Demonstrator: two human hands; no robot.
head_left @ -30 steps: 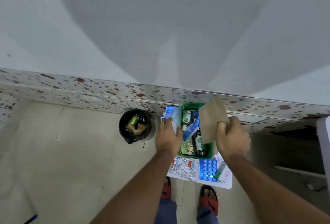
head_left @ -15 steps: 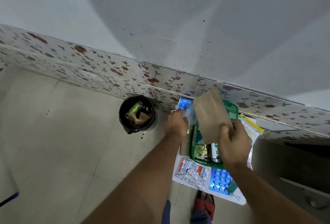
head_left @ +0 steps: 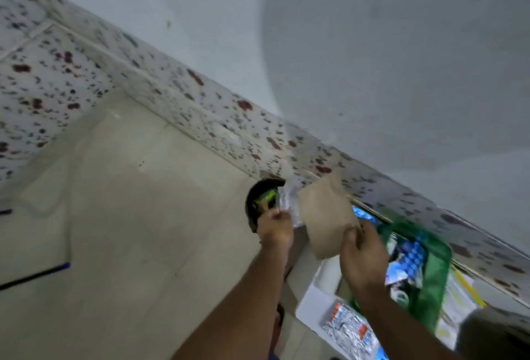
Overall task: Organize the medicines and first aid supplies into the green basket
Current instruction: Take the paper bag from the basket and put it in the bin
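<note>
My right hand [head_left: 362, 256] grips a flat brown paper packet [head_left: 327, 216] by its lower edge and holds it up over the floor. My left hand [head_left: 275, 226] pinches a crinkled clear plastic wrapper [head_left: 288, 201] just over the black bin [head_left: 253, 204]. The green basket [head_left: 433, 282] stands on the floor to the right, by the wall, with blue blister strips and bottles inside; it is blurred. A silver blister strip [head_left: 348, 328] lies on a white sheet [head_left: 312, 302] in front of the basket.
The black bin holds a green item and brown scraps. A speckled tiled skirting [head_left: 200, 107] runs along the wall behind everything. A dark stick with a blue tip [head_left: 34, 275] lies on the beige floor at the left.
The view has swung and tilted to the left. My left hand has moved from the basket's side over to the bin with the clear wrapper. My right hand has followed left with the brown packet.
</note>
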